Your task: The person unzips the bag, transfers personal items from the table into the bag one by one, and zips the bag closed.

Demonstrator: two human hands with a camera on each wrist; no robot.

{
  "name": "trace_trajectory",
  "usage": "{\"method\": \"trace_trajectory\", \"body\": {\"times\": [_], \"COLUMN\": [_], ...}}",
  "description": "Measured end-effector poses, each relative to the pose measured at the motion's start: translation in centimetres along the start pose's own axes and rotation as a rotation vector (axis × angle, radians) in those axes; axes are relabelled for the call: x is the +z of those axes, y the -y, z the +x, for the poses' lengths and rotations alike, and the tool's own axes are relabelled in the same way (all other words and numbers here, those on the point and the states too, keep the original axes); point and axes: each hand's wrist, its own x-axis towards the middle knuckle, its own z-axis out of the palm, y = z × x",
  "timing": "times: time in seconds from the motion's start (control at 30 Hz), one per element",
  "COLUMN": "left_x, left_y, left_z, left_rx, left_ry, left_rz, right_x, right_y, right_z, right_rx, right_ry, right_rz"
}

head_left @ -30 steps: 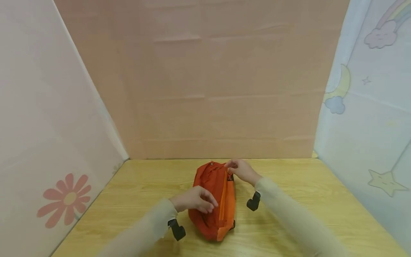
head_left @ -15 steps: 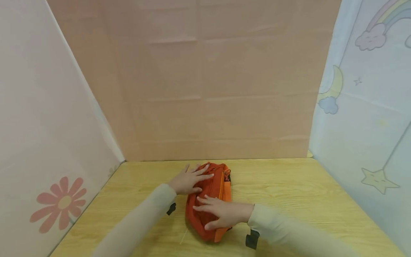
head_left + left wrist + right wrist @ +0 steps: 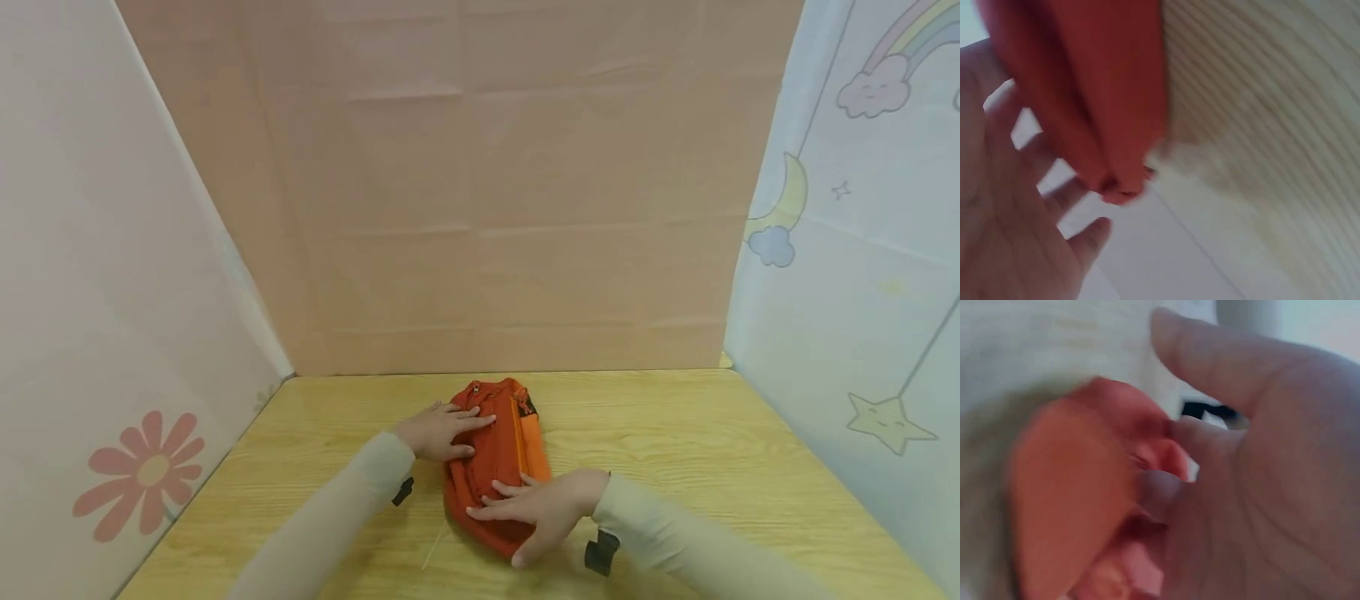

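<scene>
Orange pouch [image 3: 495, 462] flat on the desk [image 3: 675, 467]; your left hand [image 3: 438, 432] and right hand [image 3: 551, 508] press it, fingers straight, gripping nothing.

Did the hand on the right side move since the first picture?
Yes. The right hand left the far end of the orange fabric pouch and came to its near end, away from the back wall.

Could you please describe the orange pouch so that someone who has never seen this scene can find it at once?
Look at the wooden table enclosed by pastel panels. Near its middle, towards the back, lies the orange fabric pouch, with the left hand and right hand flat on it. It is the only bright orange thing, with a zip along its length.
</scene>
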Motion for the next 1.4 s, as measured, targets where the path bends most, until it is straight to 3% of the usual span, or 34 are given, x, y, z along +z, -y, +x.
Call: {"method": "trace_trajectory", "body": {"times": [0.13, 0.23, 0.37, 0.47, 0.67, 0.87, 1.1, 1.23, 1.3, 1.4], "left_x": [-0.4, -1.0, -1.8, -1.6, -1.0, -1.4, -1.0, -1.2, -1.7, -2.8], "left_y": [-1.5, -3.0, -4.9, -6.0, -6.3, -4.7, -2.7, -2.4, -2.4, -2.5], "left_z": [-0.9, -1.7, -2.5, -2.6, -1.0, 1.9, 3.7, 4.2, 4.4, 4.6], "left_rx": [-0.077, -0.108, -0.113, -0.115, -0.138, -0.156, -0.141, -0.125, -0.113, -0.104], "left_ry": [0.017, 0.043, 0.067, 0.098, 0.197, 0.235, 0.195, 0.171, 0.108, -0.107], "left_rz": [-0.029, -0.015, -0.003, -0.032, -0.149, -0.101, -0.113, -0.139, -0.134, -0.083], "right_x": [-1.3, -2.0, -2.8, -3.0, -2.8, -2.9, -3.0, -3.4, -3.9, -5.1], "right_y": [-1.1, -2.2, -3.9, -5.3, -7.8, -9.1, -10.1, -10.9, -11.3, -11.4], "right_z": [-1.8, -2.9, -3.6, -3.6, -3.0, -2.2, -1.5, -1.6, -1.9, -2.2], "right_rx": [0.165, 0.303, 0.450, 0.522, 0.575, 0.624, 0.623, 0.568, 0.514, 0.453], "right_ry": [0.014, -0.059, -0.189, -0.234, -0.247, -0.252, -0.303, -0.425, -0.555, -0.794], "right_rz": [0.186, 0.251, 0.201, 0.166, 0.129, 0.083, 0.043, 0.084, 0.088, 0.078]}}
